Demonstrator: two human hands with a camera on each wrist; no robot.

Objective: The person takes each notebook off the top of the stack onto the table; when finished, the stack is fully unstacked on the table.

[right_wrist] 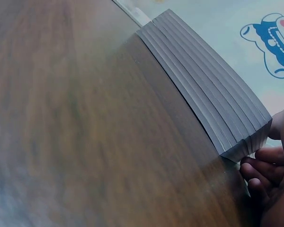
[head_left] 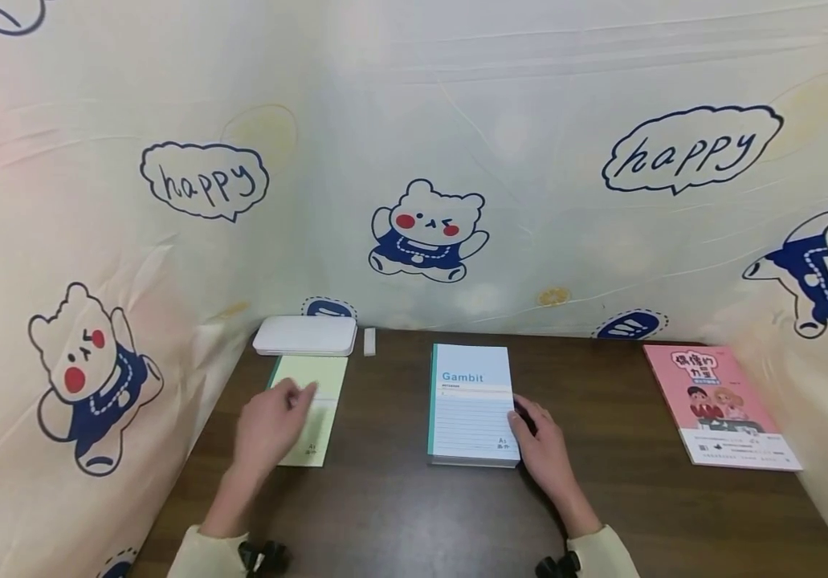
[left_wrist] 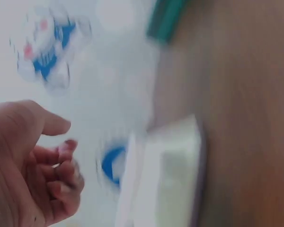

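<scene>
My right hand (head_left: 544, 449) pinches the notebook stack (head_left: 473, 405) corner. My left hand (head_left: 269, 425) hovers loosely curled, seemingly empty, over the green notebook (head_left: 312, 401); gripping it comes next.

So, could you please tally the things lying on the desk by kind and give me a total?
Notebook stacks: 1, the Gambit stack, held at its right edge by the right hand.
Thin notebooks: 1, the green notebook under the left hand.
Books: 1, the pink book.
White cases: 1, the white case.
Erasers: 1, the white eraser.
Total: 5
</scene>
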